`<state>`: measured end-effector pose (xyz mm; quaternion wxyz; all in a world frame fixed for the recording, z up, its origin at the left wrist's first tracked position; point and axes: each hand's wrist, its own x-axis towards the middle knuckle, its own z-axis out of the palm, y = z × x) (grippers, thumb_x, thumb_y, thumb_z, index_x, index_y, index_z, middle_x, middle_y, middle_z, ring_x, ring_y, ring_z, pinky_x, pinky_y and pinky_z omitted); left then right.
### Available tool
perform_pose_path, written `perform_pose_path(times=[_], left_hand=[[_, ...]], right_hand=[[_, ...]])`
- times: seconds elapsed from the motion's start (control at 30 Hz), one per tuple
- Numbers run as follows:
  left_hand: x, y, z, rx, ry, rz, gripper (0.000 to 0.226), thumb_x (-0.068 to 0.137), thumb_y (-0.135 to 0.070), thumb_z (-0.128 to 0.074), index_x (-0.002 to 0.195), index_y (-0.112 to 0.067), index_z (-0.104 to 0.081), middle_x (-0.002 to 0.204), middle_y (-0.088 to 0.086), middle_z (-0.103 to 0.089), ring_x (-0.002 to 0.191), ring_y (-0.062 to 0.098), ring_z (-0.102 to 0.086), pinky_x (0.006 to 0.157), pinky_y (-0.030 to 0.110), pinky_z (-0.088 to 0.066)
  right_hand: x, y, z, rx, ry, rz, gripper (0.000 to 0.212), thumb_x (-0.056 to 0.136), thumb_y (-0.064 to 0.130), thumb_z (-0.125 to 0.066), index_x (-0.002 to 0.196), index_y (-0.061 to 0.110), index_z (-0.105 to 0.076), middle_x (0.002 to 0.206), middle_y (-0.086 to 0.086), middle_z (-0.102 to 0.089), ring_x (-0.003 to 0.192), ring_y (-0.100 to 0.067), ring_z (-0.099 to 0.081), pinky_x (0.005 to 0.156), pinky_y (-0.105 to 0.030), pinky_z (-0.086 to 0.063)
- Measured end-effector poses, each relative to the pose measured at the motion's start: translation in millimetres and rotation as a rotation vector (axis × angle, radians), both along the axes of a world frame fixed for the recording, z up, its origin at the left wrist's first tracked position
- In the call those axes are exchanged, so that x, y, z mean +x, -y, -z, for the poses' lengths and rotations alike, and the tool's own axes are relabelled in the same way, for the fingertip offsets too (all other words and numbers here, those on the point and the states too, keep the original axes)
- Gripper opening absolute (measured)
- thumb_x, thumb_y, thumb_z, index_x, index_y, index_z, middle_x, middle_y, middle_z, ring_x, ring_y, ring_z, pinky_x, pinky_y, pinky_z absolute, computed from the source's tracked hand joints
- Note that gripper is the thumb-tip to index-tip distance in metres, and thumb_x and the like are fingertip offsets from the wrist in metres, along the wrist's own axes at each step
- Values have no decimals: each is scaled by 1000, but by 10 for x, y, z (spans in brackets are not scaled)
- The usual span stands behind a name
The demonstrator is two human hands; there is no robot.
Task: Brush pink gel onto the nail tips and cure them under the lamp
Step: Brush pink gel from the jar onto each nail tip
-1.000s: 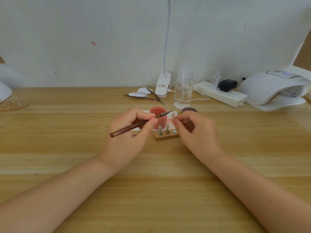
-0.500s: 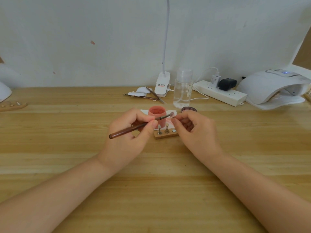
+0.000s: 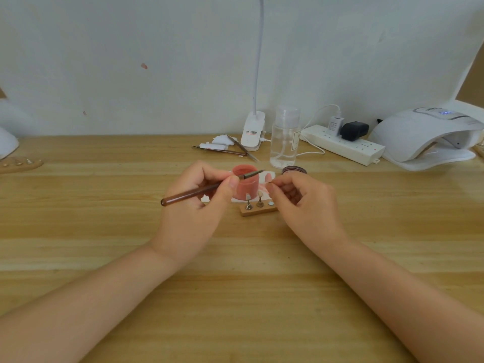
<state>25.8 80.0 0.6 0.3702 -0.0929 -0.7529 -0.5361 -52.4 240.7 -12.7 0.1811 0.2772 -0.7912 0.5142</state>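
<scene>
My left hand [image 3: 195, 205] grips a brown-handled brush [image 3: 188, 195], its bristle tip over the open pink gel jar [image 3: 246, 183]. My right hand [image 3: 301, 203] pinches a small nail tip holder between thumb and forefinger, just right of the jar; the tip itself is too small to make out. In front of the jar a small wooden block [image 3: 258, 209] carries two upright nail tip stands and one bare metal disc. The white curing lamp [image 3: 429, 134] sits at the far right of the table.
The jar's dark lid [image 3: 293, 169] lies right of the jar. A clear bottle [image 3: 284, 138], a clip lamp base [image 3: 253, 132], tweezers and white pads [image 3: 222, 148] and a power strip [image 3: 343, 145] line the back. Another wooden holder [image 3: 19, 165] lies at far left.
The brush tip has drawn back a little from my right hand's fingertips toward the jar. Both hands otherwise stay in place.
</scene>
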Motion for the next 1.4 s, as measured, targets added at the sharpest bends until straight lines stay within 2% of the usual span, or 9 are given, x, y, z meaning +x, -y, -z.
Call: perform_pose_path(times=[0.1, 0.2, 0.33, 0.7, 0.83, 1.0, 1.1, 1.3, 1.4], left_hand=[[-8, -13, 9, 48, 16, 26, 6, 84, -27, -65, 80, -29, -60, 73, -13, -68, 69, 0, -62, 66, 16, -49], [11, -22, -3, 66, 12, 69, 12, 83, -31, -63, 80, -20, -59, 69, -12, -67, 65, -2, -61, 63, 12, -47], [28, -10, -16, 83, -1, 99, 15, 86, -18, -61, 74, -13, -55, 62, -9, -63, 60, -1, -57, 60, 12, -45], [9, -26, -6, 7, 17, 25, 7, 82, -24, -64, 82, -30, -60, 78, -17, -69, 77, 2, -65, 71, 17, -49], [34, -35, -14, -99, -13, 25, 12, 84, -24, -67, 79, -31, -59, 78, -20, -67, 71, 0, -60, 66, 12, -46], [62, -24, -17, -106, -34, 46, 9, 82, -30, -58, 75, -25, -56, 72, -5, -63, 63, 4, -53, 61, 13, -42], [61, -27, -28, -99, -41, 29, 8, 84, -30, -59, 77, -26, -56, 73, -16, -63, 64, 0, -54, 61, 12, -42], [30, -57, -17, -161, -31, -30, 19, 85, -8, -65, 83, -25, -58, 83, -26, -64, 75, -5, -59, 67, 7, -44], [32, -64, -7, -178, -20, -15, 16, 84, -6, -65, 84, -22, -59, 83, -25, -64, 75, -4, -61, 67, 7, -44]], right_hand=[[3, -7, -4, 0, 8, -9, 4, 86, 12, -68, 85, 12, -72, 70, 9, -65, 68, -5, -59, 63, -13, -48], [9, -6, -10, -14, 18, -13, 4, 86, 11, -67, 86, 10, -72, 71, 6, -65, 68, -7, -59, 63, -16, -49], [13, -12, -16, -9, 24, -15, 4, 86, 11, -67, 86, 10, -71, 71, 5, -65, 69, -8, -59, 64, -18, -50], [8, -6, -7, -2, -2, -10, 4, 85, 11, -68, 85, 9, -72, 70, 5, -65, 67, -8, -59, 63, -19, -50], [5, -4, -2, -5, 2, -4, 4, 85, 12, -68, 86, 9, -72, 70, 4, -66, 67, -8, -59, 63, -20, -50], [-1, -14, -7, -7, 22, 10, 5, 86, 12, -67, 87, 9, -71, 72, 3, -66, 69, -8, -58, 64, -21, -50], [2, -16, -9, 4, 12, 18, 5, 85, 12, -68, 86, 9, -71, 73, 3, -66, 70, -7, -58, 64, -20, -50], [1, -8, 3, 42, -23, 30, 4, 85, 12, -69, 85, 10, -72, 71, 5, -66, 69, -8, -58, 63, -19, -49], [-7, -6, 5, 53, -37, 39, 4, 84, 13, -69, 85, 11, -72, 71, 6, -66, 69, -8, -58, 63, -17, -49]])
